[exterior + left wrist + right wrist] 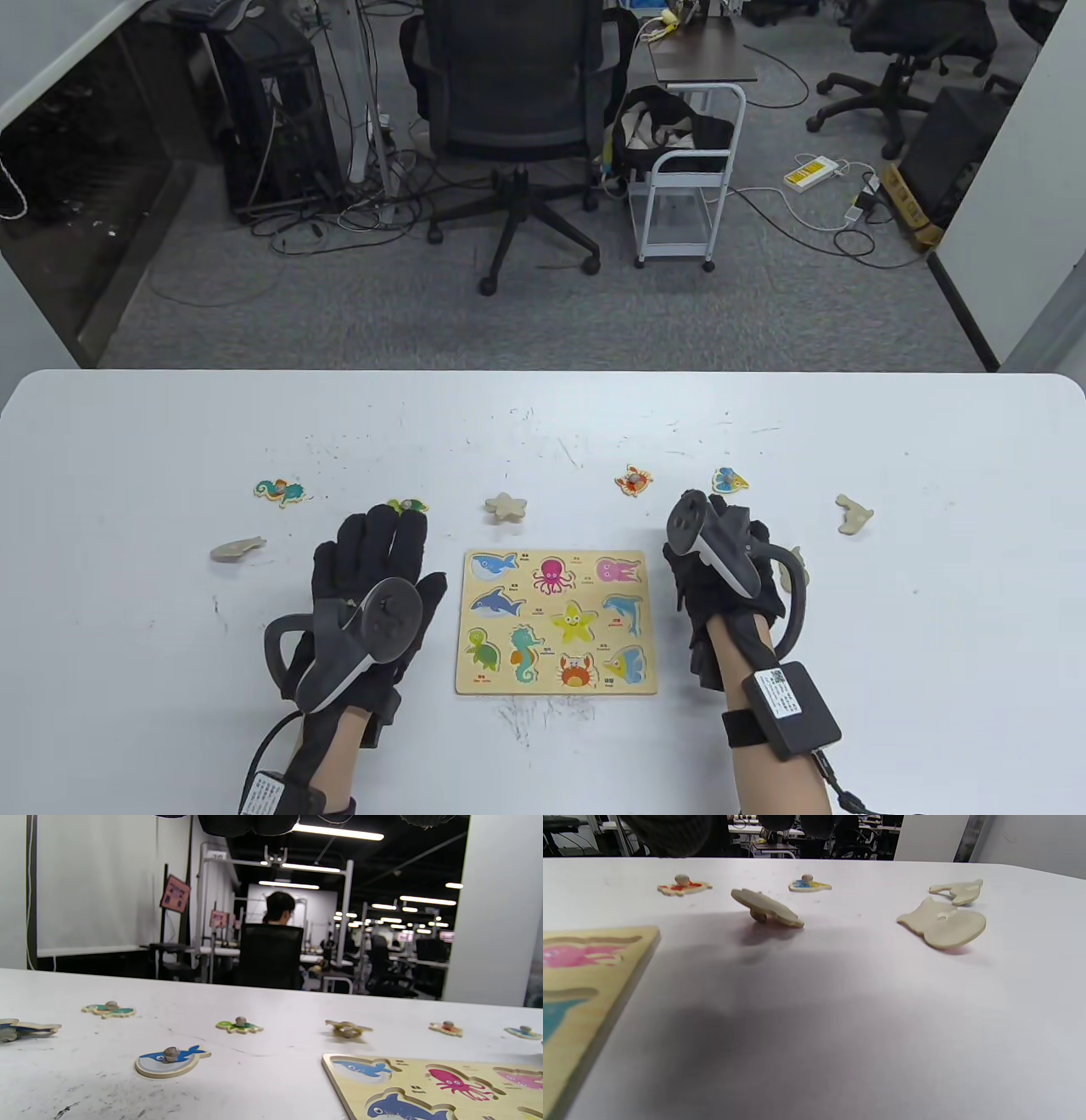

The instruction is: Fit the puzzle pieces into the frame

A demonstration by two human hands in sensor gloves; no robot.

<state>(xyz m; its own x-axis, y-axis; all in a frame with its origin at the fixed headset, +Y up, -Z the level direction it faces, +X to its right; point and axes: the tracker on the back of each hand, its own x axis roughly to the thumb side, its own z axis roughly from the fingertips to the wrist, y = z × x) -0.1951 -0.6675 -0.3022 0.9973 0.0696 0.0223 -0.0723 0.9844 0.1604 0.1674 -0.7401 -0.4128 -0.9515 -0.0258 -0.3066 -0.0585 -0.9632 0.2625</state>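
The wooden puzzle frame [556, 624] lies between my hands; all its recesses show only printed sea animals. My left hand [382, 552] hovers flat with fingers spread just left of the frame and holds nothing. Under it lies a blue whale piece [172, 1060], hidden in the table view. My right hand [708, 577] hangs just right of the frame, empty. A face-down piece [768, 908] tilts on its knob just beyond it. The frame's corner also shows in the left wrist view [424, 1086] and the right wrist view [585, 955].
Loose pieces lie in a row beyond the frame: seahorse [278, 491], green turtle [407, 506], face-down starfish [506, 506], crab [634, 480], fish [730, 481]. Face-down pieces lie at the left [237, 549], the right [853, 514] and beside my right wrist [797, 577].
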